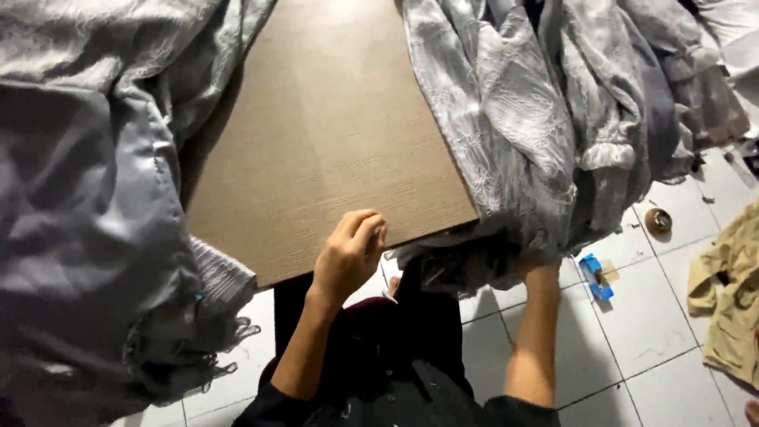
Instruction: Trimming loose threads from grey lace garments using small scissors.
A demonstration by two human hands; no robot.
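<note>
A: In the head view, how is the left hand [349, 255] posed?

B: It is raised from a bent forearm and curled at the near edge of the board [316, 150], fingers folded over the rim. A small thin item seems pinched at the fingertips; what it is cannot be told.

A: And the right hand [528, 267]?

B: The right forearm is stretched straight up toward 12 o'clock. The hand is buried under the grey cloth [545, 119], so whether it is clenched or slack cannot be told.

A: Where is that cloth placed?

B: It is draped over the board's edge at 2 o'clock and hangs down onto the right wrist. A second grey heap [87, 221] is piled at 9 o'clock.

A: What is seen on the tiled floor [648, 324]?

B: A blue packet [595, 277] is seen at 3 o'clock of the right arm, a tan cloth [731, 292] farther out.
</note>
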